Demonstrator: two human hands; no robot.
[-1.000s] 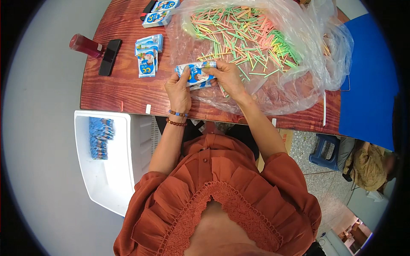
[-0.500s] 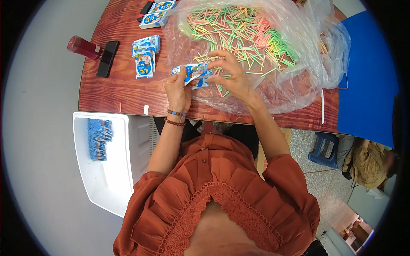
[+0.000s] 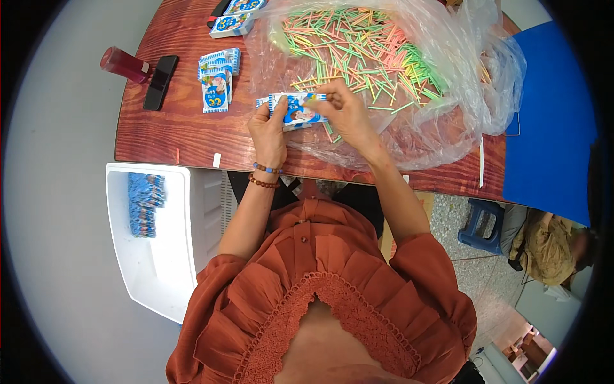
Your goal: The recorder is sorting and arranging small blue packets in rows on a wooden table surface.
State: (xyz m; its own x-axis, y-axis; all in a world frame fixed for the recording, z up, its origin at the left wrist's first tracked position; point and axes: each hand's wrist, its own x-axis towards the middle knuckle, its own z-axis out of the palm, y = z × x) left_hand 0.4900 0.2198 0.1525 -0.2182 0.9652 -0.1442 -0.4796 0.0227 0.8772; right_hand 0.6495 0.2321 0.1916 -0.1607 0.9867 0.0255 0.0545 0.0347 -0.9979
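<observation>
My left hand (image 3: 267, 136) is closed on a few small blue-and-white packets, its thumb on the top one. The top packet (image 3: 297, 111) lies flat across the others, printed side up. At its right end, my right hand (image 3: 350, 120) has its fingers and thumb bent in against the packet. A small greenish-yellow patch shows near those fingertips; whether it is print or a stick is unclear. Just beyond my hands, many thin pastel sticks (image 3: 358, 48) in pink, green and yellow lie on a clear plastic bag (image 3: 409, 144).
More such packets (image 3: 216, 89) lie left of my hands, with a stack of them (image 3: 231, 25) farther back. A black phone (image 3: 160, 83) and a red bottle (image 3: 124, 64) are at the table's left edge. Below stands a white bin (image 3: 188, 243) holding blue packets. A blue stool (image 3: 481, 225) stands at right.
The top packet has turned to lie flatter, its printed face now in fuller view. My right hand has moved slightly left and its fingers have closed in on the packet's right end.
</observation>
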